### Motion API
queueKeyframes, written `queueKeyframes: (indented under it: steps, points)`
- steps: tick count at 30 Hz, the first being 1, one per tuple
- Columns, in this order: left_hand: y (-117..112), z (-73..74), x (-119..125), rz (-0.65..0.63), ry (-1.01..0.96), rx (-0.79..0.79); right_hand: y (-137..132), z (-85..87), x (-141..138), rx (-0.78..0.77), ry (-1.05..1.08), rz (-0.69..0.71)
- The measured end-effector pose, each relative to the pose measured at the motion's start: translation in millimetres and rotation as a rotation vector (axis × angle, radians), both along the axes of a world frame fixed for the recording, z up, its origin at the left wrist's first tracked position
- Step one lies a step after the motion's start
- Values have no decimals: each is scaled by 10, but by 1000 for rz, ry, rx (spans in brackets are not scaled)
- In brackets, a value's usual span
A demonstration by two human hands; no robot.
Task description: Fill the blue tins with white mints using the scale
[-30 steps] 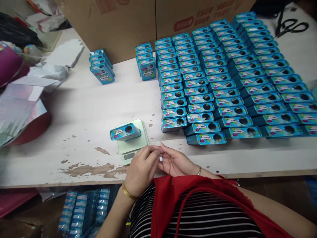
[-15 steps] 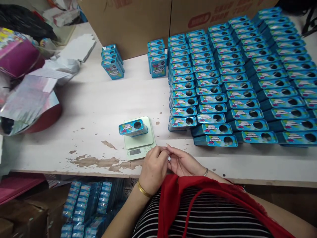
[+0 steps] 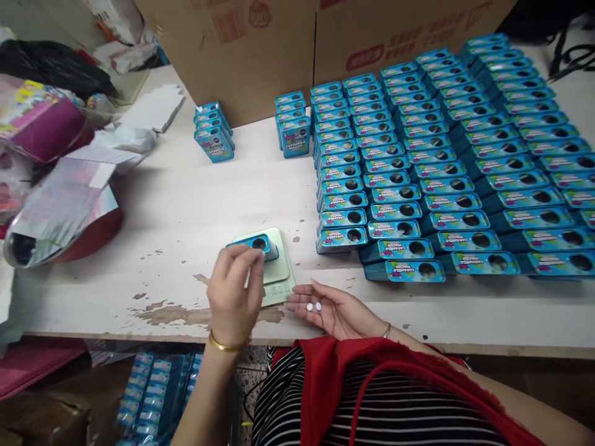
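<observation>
My left hand (image 3: 237,294) is closed in a pinch just above a blue candy tin (image 3: 273,249), with a small white tablet seemingly at the fingertips. The tin stands on a pale green kitchen scale (image 3: 279,263), its round top hole facing up. My hand covers part of the tin and most of the scale's display. Palm up at the scale's right corner, my right hand (image 3: 341,314) has its fingers stretched out. Two white tablets (image 3: 314,306) lie on those fingers.
Long rows of blue tins (image 3: 390,179) fill the table's right side. Smaller groups of tins (image 3: 214,139) stand by a tall cardboard box (image 3: 260,56). A red bowl (image 3: 100,217) covered with papers is at left. Packed tins (image 3: 149,396) sit below the table edge.
My left hand has moved left and up, from my right palm to above the tin on the scale. My right hand has opened out flat, showing two tablets. The view has shifted slightly.
</observation>
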State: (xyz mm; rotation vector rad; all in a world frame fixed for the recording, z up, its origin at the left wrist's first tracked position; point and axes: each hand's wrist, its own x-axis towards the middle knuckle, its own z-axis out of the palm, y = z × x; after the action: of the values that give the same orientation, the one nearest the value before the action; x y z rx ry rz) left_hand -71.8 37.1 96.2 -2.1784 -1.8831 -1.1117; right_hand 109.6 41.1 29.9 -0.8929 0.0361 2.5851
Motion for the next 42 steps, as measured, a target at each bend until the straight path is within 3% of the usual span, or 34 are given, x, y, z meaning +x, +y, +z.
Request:
queueKeyframes:
  steps: [5, 14, 27, 32, 38, 42]
  points:
    - [114, 80, -185, 31, 35, -84, 12, 13, 14, 23, 3, -32]
    - [-197, 144, -532, 342, -140, 36, 45, -56, 57, 11, -57, -23]
    - [-295, 53, -601, 383, -147, 46, 39, 5, 34, 12, -145, -31]
    - [-227, 63, -511, 323, -154, 54, 40, 2, 23, 16, -152, -23]
    - [81, 62, -219, 57, -91, 25, 60, 31, -12, -20, -172, -26]
    - [176, 56, -261, -38, 41, -77, 80, 40, -6, -29, -166, -49]
